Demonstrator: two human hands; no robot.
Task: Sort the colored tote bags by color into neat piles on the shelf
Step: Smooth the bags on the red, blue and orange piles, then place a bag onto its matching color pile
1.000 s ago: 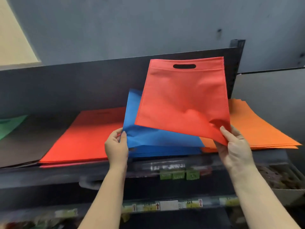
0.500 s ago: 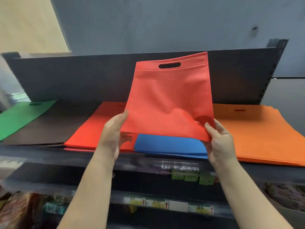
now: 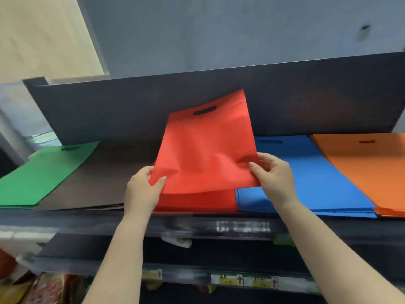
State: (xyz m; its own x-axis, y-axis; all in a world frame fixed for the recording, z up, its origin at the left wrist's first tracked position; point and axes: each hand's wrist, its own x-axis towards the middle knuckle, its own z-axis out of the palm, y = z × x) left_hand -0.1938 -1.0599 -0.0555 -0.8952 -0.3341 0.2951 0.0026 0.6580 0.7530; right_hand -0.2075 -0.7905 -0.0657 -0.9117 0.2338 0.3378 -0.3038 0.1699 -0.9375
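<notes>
I hold a red tote bag point(image 3: 206, 148) by its two bottom corners, tilted up over the red pile point(image 3: 197, 201) on the shelf point(image 3: 153, 224). My left hand point(image 3: 143, 189) pinches the bag's lower left corner. My right hand point(image 3: 274, 174) pinches the lower right corner. The bag's handle slot points away from me toward the shelf's back panel. Along the shelf lie a green pile point(image 3: 41, 174), a dark brown pile point(image 3: 100, 178), a blue pile point(image 3: 306, 181) and an orange pile point(image 3: 368, 167).
The dark back panel point(image 3: 306, 99) rises behind the piles. Below the shelf's front edge runs a lower shelf point(image 3: 197, 275) with price labels point(image 3: 243, 279), and packaged goods point(image 3: 50, 288) sit at the bottom left. A grey wall point(image 3: 219, 34) stands above.
The red bag has shifted left off the blue pile and now hangs lower over the red pile. My left hand moved from the bag's left edge to pinch its lower corner.
</notes>
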